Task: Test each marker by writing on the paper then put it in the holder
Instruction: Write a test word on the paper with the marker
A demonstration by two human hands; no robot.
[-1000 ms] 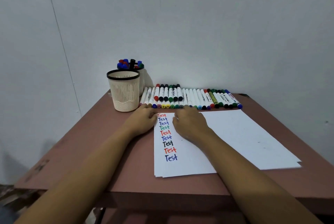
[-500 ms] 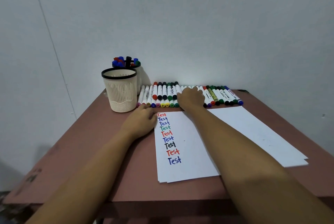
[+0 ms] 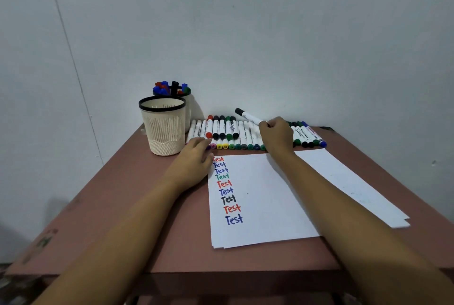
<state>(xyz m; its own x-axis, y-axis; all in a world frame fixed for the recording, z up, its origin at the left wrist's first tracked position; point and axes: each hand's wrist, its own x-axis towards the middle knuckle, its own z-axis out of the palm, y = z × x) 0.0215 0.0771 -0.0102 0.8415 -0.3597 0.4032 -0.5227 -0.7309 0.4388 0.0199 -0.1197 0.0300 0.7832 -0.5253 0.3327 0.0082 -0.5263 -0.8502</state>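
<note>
The right hand [image 3: 276, 132] is curled round the barrel of a white marker with a black cap [image 3: 248, 116]. Half a second ago this hand was only laid over the row; the marker has since been raised clear of it, cap tilted up toward 10 o'clock. The left hand [image 3: 194, 161], fingers relaxed and holding nothing, has been kept resting at the top left corner of the white paper sheet bearing nine coloured "Test" words [image 3: 267, 206].

The pick is judged done; uncapping and writing are still to come.

Blank paper lies open at 6 o'clock of the right hand, to the right of the word column. At 12 o'clock of the paper the row of white markers with coloured caps [image 3: 228, 132] lies close to the grey wall [image 3: 270, 34], so little room is left behind it. The cream mesh holder with a black rim [image 3: 163, 132] stands at 11 o'clock of the left hand on the reddish-brown tabletop [image 3: 118, 201].
</note>
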